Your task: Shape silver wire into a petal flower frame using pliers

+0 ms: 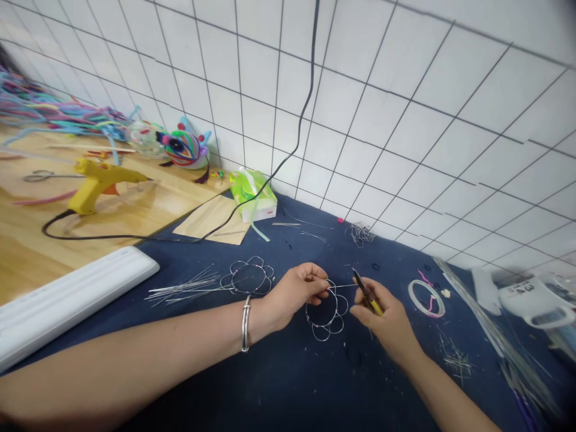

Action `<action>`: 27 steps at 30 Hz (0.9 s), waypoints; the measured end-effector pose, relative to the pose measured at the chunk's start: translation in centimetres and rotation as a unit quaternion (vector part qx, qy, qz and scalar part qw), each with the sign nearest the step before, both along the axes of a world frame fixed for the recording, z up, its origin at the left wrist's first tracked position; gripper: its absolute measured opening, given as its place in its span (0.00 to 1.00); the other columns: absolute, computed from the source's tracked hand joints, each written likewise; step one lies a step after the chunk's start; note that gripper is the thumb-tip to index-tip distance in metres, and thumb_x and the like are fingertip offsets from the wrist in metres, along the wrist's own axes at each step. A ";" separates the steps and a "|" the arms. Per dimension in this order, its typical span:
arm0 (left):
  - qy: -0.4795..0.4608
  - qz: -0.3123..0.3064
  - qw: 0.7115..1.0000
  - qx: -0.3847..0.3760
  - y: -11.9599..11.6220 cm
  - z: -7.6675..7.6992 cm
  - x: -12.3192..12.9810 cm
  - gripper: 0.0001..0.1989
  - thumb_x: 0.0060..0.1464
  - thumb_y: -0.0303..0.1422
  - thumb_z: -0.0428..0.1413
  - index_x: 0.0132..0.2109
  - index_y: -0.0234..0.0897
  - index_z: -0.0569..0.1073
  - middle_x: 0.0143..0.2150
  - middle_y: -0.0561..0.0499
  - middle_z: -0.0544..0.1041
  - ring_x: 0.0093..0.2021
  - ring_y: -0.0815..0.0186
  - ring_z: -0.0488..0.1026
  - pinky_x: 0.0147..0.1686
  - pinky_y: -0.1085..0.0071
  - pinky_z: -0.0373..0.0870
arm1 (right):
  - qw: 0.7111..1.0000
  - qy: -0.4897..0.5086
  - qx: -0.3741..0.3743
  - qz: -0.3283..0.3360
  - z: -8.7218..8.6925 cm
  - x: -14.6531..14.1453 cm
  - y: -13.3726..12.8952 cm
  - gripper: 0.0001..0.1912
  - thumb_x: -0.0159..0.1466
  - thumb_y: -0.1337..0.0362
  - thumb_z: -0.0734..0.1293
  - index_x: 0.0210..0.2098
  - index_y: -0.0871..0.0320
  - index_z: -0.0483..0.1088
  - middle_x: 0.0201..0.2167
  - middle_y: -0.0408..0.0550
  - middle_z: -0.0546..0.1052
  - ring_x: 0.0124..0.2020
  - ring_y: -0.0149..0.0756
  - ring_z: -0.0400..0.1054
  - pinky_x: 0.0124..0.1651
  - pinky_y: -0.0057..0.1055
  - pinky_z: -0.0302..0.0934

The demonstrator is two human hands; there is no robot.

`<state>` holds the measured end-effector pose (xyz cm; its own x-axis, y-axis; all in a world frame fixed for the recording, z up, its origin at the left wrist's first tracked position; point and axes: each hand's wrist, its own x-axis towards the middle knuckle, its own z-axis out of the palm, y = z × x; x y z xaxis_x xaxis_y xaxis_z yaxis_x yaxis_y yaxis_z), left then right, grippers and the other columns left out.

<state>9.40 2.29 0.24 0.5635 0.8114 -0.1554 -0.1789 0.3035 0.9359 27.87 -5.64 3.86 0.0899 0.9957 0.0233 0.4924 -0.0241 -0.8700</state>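
Observation:
My left hand (299,291) is closed in a pinch on the upper edge of a wire flower frame (336,312), a ring with looped petals and small pinkish joints. A straight wire runs from my left fingertips toward my right hand (387,318). That hand is wrapped round pliers (369,294) with yellow and dark handles, their jaws pointing up and left. Whether the jaws grip the wire, I cannot tell. Left of my left wrist, a second wire flower (248,277) lies on the dark blue cloth beside a bundle of straight wires (186,287).
A yellow glue gun (96,183) rests on the wooden board at left, its black cord crossing to the wall. Nearby are a green tissue pack (252,195) and a white power strip (81,306). To the right lie a white ring coil (426,299), wire scraps (456,360) and long wires (490,324).

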 end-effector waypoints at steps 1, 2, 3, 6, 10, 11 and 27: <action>0.004 -0.003 1.000 0.005 -0.1 0.0 0.0 0.08 0.48 0.32 0.56 0.37 0.35 0.66 0.30 0.52 0.69 0.32 0.70 0.70 0.28 0.75 0.64 | 1.000 0.030 -0.002 -0.004 -0.2 -0.4 0.1 0.22 0.53 0.57 0.68 0.47 0.54 0.64 0.29 0.41 0.67 0.28 0.29 0.61 0.31 0.26 0.58; 0.007 -0.008 1.000 0.011 -0.2 0.1 0.1 0.08 0.48 0.32 0.56 0.36 0.35 0.67 0.30 0.52 0.69 0.31 0.70 0.70 0.27 0.75 0.64 | 0.998 0.052 0.004 -0.026 -0.4 -0.8 0.2 0.21 0.54 0.57 0.67 0.46 0.54 0.64 0.29 0.41 0.67 0.27 0.28 0.61 0.31 0.26 0.57; 0.010 -0.019 1.000 0.015 -0.3 0.1 0.1 0.08 0.49 0.32 0.55 0.36 0.35 0.67 0.29 0.52 0.69 0.31 0.70 0.70 0.28 0.75 0.64 | 0.996 0.067 0.016 -0.054 -0.7 -1.1 0.3 0.19 0.55 0.57 0.66 0.45 0.54 0.66 0.29 0.41 0.67 0.27 0.28 0.60 0.31 0.26 0.57; 0.021 -0.067 0.997 0.018 -0.6 0.3 0.1 0.07 0.48 0.30 0.55 0.36 0.35 0.67 0.29 0.52 0.70 0.30 0.70 0.70 0.29 0.74 0.64 | 0.990 0.104 0.036 -0.083 -1.2 -1.3 0.7 0.11 0.57 0.58 0.65 0.37 0.57 0.69 0.26 0.42 0.68 0.28 0.29 0.61 0.33 0.27 0.56; 0.030 -0.138 0.990 0.013 -0.7 0.8 0.0 0.08 0.45 0.28 0.57 0.36 0.34 0.68 0.29 0.52 0.71 0.29 0.72 0.69 0.31 0.73 0.64 | 0.990 0.135 0.009 -0.040 -1.1 -0.8 1.0 0.09 0.57 0.59 0.64 0.34 0.58 0.69 0.24 0.41 0.67 0.27 0.29 0.61 0.34 0.28 0.56; 0.028 -0.156 0.987 0.016 -0.7 0.8 -0.1 0.08 0.45 0.27 0.57 0.36 0.34 0.69 0.29 0.52 0.72 0.29 0.72 0.68 0.32 0.73 0.64 | 0.990 0.137 -0.003 -0.030 -1.0 -0.6 1.0 0.09 0.57 0.59 0.64 0.33 0.58 0.69 0.24 0.41 0.67 0.27 0.29 0.60 0.34 0.28 0.56; 0.083 -0.188 0.979 0.002 0.2 0.7 -0.4 0.08 0.43 0.28 0.58 0.34 0.34 0.70 0.27 0.52 0.72 0.25 0.72 0.68 0.23 0.76 0.60 | 0.995 0.089 -0.037 0.008 -1.1 -0.2 1.0 0.18 0.62 0.54 0.58 0.46 0.58 0.65 0.28 0.44 0.68 0.28 0.30 0.62 0.32 0.28 0.58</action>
